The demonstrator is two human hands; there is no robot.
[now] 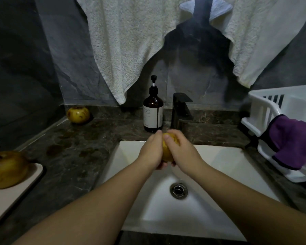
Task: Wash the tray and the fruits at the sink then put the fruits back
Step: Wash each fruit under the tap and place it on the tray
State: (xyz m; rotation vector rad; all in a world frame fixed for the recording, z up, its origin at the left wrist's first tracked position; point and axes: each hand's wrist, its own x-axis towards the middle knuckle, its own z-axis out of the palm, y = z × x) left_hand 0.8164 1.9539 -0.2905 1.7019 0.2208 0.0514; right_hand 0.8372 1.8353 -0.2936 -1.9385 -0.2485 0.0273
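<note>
A yellow fruit (pixel 167 151) sits cupped between left hand (pixel 152 150) and right hand (pixel 180 149) above the sink (pixel 219 167) — both curl around it; another fruit (pixel 7 169) rests on the tray (pixel 16 190) — a third (pixel 78 114) on the counter (pixel 74 156)

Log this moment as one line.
both hands: left hand, right hand grip fruit | over sink | tray: one fruit

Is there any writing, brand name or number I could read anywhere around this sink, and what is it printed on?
Brown pump bottle: its pale label carries a few lines of small print, too blurred to read.
Faucet, white rack, towels, tray, fruits: no writing visible.
So nothing here can be quoted.
</note>
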